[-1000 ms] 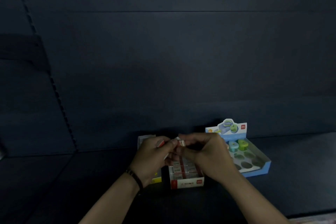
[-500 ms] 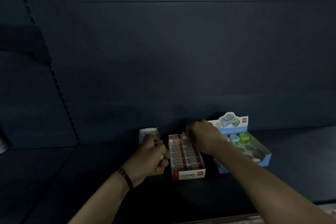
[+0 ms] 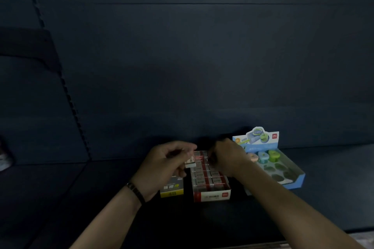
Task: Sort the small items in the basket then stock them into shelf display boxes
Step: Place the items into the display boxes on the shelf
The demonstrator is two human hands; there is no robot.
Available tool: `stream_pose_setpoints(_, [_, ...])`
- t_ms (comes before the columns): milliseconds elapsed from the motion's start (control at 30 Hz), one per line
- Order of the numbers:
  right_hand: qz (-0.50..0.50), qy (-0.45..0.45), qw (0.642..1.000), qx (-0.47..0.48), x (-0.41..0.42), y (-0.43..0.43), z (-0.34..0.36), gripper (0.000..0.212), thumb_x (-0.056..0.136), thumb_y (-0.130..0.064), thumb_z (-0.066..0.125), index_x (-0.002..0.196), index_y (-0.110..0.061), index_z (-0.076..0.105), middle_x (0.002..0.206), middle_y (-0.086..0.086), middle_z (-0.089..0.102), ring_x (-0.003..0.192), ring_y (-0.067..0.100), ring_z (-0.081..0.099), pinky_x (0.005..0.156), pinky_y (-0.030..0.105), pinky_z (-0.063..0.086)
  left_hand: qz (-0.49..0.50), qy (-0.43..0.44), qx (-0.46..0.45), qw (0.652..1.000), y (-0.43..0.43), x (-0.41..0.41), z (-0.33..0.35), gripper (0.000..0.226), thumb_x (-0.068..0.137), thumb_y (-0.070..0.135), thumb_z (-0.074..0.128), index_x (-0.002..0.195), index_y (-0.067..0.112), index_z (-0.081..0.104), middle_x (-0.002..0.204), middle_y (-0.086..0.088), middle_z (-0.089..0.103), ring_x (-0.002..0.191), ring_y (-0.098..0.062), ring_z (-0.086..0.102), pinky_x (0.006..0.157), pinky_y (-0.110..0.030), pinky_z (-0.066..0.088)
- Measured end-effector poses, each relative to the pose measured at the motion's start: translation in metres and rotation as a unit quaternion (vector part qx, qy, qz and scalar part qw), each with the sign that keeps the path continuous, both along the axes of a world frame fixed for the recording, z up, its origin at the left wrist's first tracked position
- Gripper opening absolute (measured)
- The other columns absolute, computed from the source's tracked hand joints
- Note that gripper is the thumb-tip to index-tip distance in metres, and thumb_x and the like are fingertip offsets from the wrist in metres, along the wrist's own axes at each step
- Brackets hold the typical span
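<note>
My left hand (image 3: 162, 164) pinches 1 eraser (image 3: 190, 163) — likely light, firm, I'd hold its sides; right hand (image 3: 226, 157) curls into the box (image 3: 210, 195), grip unclear.

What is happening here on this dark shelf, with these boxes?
A person is stocking small stationery on a dark shelf. The left hand pinches a small white item, probably an eraser, just above the red-and-white display box, which looks nearly full. The right hand reaches into the back row of that box; whether its fingers hold anything is hidden. A yellow box stands to the left, a blue display box with three coloured pieces to the right.
</note>
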State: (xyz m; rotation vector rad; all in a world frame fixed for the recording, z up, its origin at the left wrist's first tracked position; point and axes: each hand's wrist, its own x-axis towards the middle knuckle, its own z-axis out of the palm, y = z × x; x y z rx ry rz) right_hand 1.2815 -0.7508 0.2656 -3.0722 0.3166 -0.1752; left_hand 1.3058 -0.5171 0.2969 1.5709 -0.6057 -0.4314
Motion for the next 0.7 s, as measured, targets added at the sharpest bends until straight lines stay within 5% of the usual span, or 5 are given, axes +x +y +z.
stream_pose_setpoints(100, [0.022, 0.065, 0.997, 0.047, -0.008, -0.006, 0.019, 0.024, 0.095, -0.021, 0.054, 0.100, -0.017, 0.077, 0.099, 0.011, 0.075, 0.090, 0.028, 0.075, 0.078, 0.039, 0.063, 0.030, 0.010, -0.013, 0.999, -0.002, 0.004, -0.001, 0.016, 0.100, 0.015, 0.068, 0.110, 0.019, 0.080, 0.099, -0.003, 0.078, 0.083, -0.015, 0.072, 0.079, -0.030, 0.062])
stream_pose_setpoints(167, [0.036, 0.061, 0.991, 0.116, -0.017, -0.010, 0.031, 0.024, 0.096, -0.011, 0.055, 0.101, -0.019, 0.077, 0.084, -0.003, 0.076, 0.074, 0.017, 0.077, 0.073, 0.032, 0.063, 0.038, 0.012, -0.005, 0.999, -0.003, 0.007, -0.002, 0.015, 0.101, 0.015, 0.066, 0.111, 0.017, 0.077, 0.103, -0.005, 0.079, 0.089, -0.019, 0.077, 0.080, -0.031, 0.063])
stream_pose_setpoints(267, [0.059, -0.119, 0.958, 0.256, -0.031, -0.002, 0.043, 0.022, 0.099, -0.014, 0.066, 0.113, -0.027, 0.078, 0.082, -0.019, 0.073, 0.076, -0.007, 0.070, 0.081, 0.019, 0.056, 0.040, 0.033, -0.008, 0.999, -0.006, 0.007, -0.001, 0.016, 0.104, 0.015, 0.062, 0.114, 0.012, 0.074, 0.102, -0.008, 0.080, 0.092, -0.024, 0.078, 0.077, -0.030, 0.063])
stream_pose_setpoints(333, [0.090, -0.212, 0.919, 0.320, -0.041, 0.010, 0.049, 0.017, 0.096, -0.022, 0.075, 0.112, -0.028, 0.079, 0.096, -0.019, 0.078, 0.090, -0.007, 0.071, 0.087, 0.020, 0.055, 0.041, 0.051, -0.012, 0.998, -0.010, 0.008, 0.001, 0.016, 0.104, 0.014, 0.062, 0.115, 0.008, 0.072, 0.100, -0.011, 0.080, 0.090, -0.027, 0.079, 0.072, -0.028, 0.063])
stream_pose_setpoints(700, [0.137, -0.257, 0.929, 0.230, -0.044, 0.021, 0.036, 0.029, 0.077, -0.012, 0.089, 0.101, -0.027, 0.081, 0.087, -0.016, 0.071, 0.080, 0.003, 0.070, 0.077, 0.025, 0.057, 0.034, 0.044, 0.000, 0.998, -0.018, 0.008, 0.005, 0.015, 0.102, 0.010, 0.064, 0.117, 0.007, 0.066, 0.093, -0.013, 0.080, 0.080, -0.028, 0.078, 0.065, -0.030, 0.061])
